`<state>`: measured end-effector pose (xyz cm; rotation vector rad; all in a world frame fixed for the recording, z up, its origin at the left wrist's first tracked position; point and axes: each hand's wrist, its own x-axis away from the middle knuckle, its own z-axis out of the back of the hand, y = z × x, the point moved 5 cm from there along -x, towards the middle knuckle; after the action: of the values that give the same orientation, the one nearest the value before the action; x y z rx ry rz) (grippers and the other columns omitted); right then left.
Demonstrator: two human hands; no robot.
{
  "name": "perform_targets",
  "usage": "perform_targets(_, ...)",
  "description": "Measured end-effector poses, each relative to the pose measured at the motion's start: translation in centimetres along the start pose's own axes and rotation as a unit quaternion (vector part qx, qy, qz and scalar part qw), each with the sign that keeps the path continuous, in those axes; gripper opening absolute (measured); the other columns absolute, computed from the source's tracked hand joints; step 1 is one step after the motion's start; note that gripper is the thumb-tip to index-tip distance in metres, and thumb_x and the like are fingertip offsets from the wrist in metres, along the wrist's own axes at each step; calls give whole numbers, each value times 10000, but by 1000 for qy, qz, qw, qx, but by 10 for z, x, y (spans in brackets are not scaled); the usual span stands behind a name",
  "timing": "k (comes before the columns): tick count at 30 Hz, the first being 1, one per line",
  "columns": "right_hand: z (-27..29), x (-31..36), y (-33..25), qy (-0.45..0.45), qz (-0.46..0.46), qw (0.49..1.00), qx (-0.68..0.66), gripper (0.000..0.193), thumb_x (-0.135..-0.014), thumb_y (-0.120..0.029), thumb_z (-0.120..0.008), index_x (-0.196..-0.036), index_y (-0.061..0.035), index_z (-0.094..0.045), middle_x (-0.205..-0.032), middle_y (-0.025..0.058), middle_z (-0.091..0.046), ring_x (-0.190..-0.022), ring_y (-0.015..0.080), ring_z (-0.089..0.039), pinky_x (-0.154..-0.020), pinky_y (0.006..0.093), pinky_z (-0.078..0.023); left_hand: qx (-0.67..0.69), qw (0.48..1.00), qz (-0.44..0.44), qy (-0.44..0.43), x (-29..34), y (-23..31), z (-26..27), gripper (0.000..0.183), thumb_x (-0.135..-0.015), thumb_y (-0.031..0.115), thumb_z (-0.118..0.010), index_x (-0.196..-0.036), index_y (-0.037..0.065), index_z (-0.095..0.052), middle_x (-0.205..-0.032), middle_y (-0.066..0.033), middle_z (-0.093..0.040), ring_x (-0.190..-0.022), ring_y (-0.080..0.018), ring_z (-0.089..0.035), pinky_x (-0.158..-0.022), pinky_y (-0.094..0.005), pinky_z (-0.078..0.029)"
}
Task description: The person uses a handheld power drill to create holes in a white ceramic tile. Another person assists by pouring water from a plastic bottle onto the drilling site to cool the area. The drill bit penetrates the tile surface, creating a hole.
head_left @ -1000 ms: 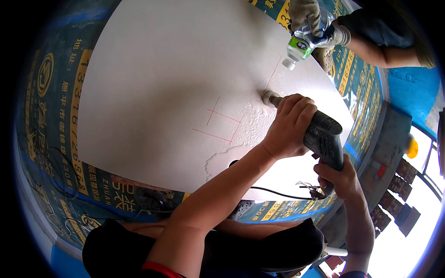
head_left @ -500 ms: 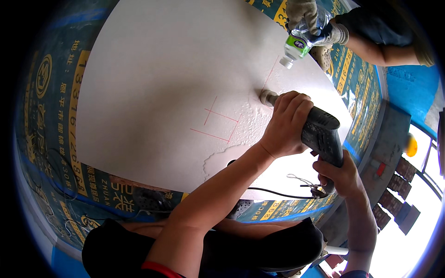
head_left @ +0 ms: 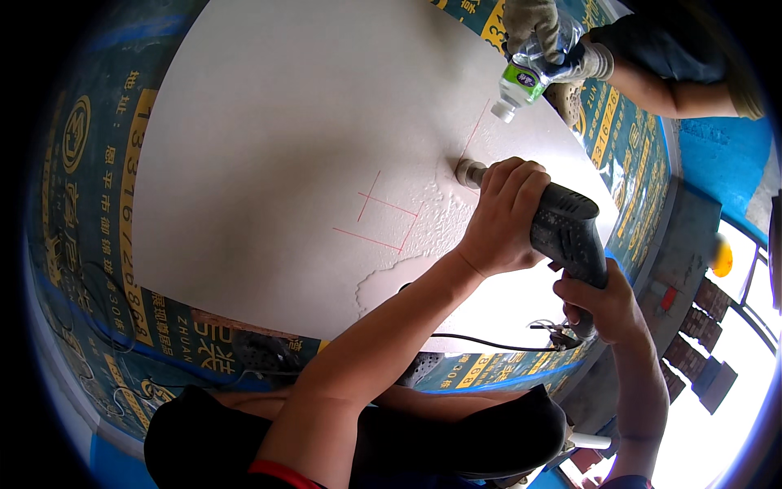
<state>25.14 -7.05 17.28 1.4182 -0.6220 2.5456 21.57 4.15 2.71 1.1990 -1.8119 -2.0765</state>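
Note:
A dark grey power drill (head_left: 565, 224) is held in both my hands, its cord trailing from the grip's end. My left hand (head_left: 507, 213) wraps round the front of its body, behind the chuck. Round the rear handle my right hand (head_left: 601, 303) is closed; I cannot see whether a finger presses the trigger. The cylindrical bit, a hole saw by its look (head_left: 470, 173), touches a large pale slab (head_left: 269, 147) beside a red line. Water lies on the slab around and below the bit. Several red lines (head_left: 389, 208) cross the slab left of the bit.
At the upper right, a co-worker's gloved hands (head_left: 542, 37) tilt a clear plastic bottle (head_left: 521, 81) with a green label, mouth toward the slab. Printed green and yellow sheeting (head_left: 90, 236) covers the floor around the slab. A black cord (head_left: 489, 345) runs across its near edge. Stacked bricks (head_left: 702, 334) stand far right.
The drill's rear and my right hand have shifted slightly to the right. The bit stays at the same spot, and the bottle has barely moved.

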Motion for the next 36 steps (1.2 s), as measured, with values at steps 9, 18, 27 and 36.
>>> perform_targets(9, 2, -1, -4, 5, -11, 1000, 17, 300, -866, -193, -787, -1063, 19, -710, -664, 27, -633, -550, 102, -589, -537, 283, -483, -4, 1000, 6, 7, -1, -2, 0, 970, -572, 234, -962, -1368, 36, -444, -1320, -197, -543, -1262, -421, -531, -1092, -554, -414)
perform_targets(18, 5, -3, -3, -7, -8, 1000, 13, 282, -874, -190, -786, -1051, 15, -706, -650, 24, -626, -537, 99, -581, -529, 279, -475, -4, 1000, 10, 7, -3, -2, 0, 973, -574, 248, -970, -1366, 36, -447, -1321, -195, -539, -1266, -417, -528, -1095, -553, -410)
perform_targets(27, 8, -5, -7, -8, -2, 1000, 21, 296, -873, -180, -779, -1084, 14, -703, -659, 25, -629, -530, 102, -584, -521, 275, -474, -3, 1000, 17, 8, -6, -2, -1, 933, -619, 267, -957, -1366, 46, -443, -1310, -195, -550, -1247, -431, -535, -1077, -549, -424)
perform_targets(36, 12, -7, -11, -12, -7, 1000, 3, 296, -868, -170, -784, -1077, 22, -700, -654, 26, -623, -519, 104, -579, -515, 273, -469, -5, 1000, 26, 7, -9, -2, -1, 901, -599, 255, -948, -1329, 16, -478, -1299, -207, -549, -1238, -428, -531, -1077, -554, -412)
